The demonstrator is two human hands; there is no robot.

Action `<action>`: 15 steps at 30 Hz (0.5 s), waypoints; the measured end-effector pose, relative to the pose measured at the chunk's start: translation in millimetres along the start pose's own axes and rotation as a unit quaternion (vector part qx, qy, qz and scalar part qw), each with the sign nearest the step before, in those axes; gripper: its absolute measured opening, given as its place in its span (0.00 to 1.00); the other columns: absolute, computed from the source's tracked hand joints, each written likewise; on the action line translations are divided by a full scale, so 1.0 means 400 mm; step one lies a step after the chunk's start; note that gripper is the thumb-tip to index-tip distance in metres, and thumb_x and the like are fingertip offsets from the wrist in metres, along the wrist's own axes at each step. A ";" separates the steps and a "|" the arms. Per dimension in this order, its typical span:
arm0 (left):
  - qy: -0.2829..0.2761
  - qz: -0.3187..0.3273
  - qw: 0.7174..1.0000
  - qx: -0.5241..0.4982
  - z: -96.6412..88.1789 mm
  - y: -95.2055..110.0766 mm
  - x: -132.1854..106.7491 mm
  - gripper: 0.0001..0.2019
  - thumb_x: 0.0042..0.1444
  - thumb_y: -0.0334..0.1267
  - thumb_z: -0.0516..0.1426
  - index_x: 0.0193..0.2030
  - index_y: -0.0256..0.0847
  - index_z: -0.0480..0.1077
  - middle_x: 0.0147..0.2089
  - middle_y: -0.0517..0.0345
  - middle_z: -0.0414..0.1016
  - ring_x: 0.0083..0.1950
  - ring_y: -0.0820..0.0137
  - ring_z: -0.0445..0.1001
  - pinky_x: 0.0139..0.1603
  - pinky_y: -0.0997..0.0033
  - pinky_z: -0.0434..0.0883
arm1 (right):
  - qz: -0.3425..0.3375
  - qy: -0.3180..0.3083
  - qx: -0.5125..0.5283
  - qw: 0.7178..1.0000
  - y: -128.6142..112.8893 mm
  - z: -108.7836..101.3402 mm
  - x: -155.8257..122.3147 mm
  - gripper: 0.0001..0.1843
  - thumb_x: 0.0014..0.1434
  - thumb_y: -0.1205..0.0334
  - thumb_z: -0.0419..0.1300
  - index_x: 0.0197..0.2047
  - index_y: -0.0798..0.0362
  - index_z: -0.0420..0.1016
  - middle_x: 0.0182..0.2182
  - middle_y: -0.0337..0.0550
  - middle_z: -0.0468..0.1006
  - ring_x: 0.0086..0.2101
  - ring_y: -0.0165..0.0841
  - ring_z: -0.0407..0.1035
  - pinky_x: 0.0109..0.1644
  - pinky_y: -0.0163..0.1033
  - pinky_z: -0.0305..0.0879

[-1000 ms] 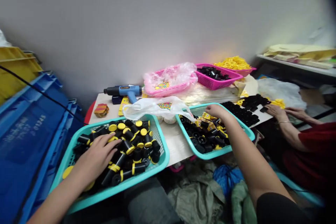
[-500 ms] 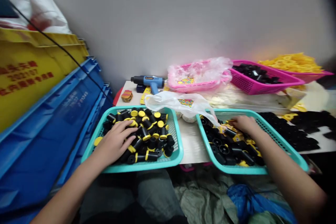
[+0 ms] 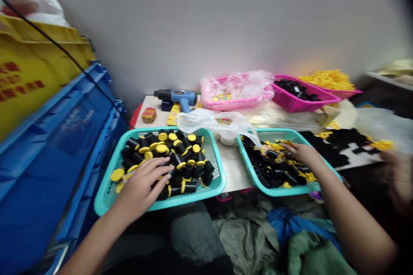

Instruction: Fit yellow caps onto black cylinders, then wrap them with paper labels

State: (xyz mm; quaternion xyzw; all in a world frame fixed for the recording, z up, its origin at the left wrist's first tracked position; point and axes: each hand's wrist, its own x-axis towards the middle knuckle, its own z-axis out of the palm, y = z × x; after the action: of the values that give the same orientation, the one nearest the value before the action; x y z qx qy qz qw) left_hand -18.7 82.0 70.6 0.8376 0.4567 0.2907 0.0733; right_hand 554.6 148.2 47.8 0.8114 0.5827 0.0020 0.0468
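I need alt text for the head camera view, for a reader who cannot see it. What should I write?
A person's left hand lies on black cylinders with yellow caps in a teal basket, while the right hand reaches into a second teal basket of black and yellow parts. A blue gun-shaped tool and a pink basket sit beyond them.
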 end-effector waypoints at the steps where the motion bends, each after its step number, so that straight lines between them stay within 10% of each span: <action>1: 0.006 0.007 1.000 -0.005 0.005 -0.005 -0.004 0.14 0.62 0.45 0.52 0.46 0.45 0.76 0.54 0.50 0.76 0.56 0.57 0.73 0.57 0.52 0.71 | 0.004 -0.008 -0.002 1.000 -0.006 -0.009 -0.010 0.26 0.63 0.43 0.48 0.44 0.51 0.80 0.34 0.56 0.81 0.36 0.47 0.76 0.39 0.45 0.66; 10: 0.017 0.062 0.997 -0.033 0.056 -0.010 0.003 0.15 0.61 0.49 0.52 0.47 0.50 0.75 0.53 0.54 0.77 0.53 0.60 0.75 0.52 0.60 0.74 | -0.111 -0.064 0.022 0.992 -0.168 -0.026 -0.001 0.18 0.65 0.54 0.51 0.47 0.51 0.79 0.53 0.49 0.75 0.54 0.38 0.66 0.58 0.37 0.56; 15: 0.007 0.062 0.998 -0.030 0.053 0.011 0.014 0.15 0.62 0.49 0.51 0.48 0.50 0.75 0.53 0.54 0.76 0.53 0.61 0.76 0.52 0.62 0.75 | -0.101 -0.135 0.035 0.985 -0.213 -0.015 0.050 0.20 0.53 0.56 0.64 0.47 0.58 0.76 0.42 0.54 0.79 0.42 0.42 0.72 0.46 0.41 0.65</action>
State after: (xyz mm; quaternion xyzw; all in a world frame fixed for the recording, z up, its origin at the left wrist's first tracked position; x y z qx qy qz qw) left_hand -1.3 86.8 57.1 0.8598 0.3952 0.3140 0.0776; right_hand 480.1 194.6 45.9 0.7420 0.6501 -0.1321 0.0965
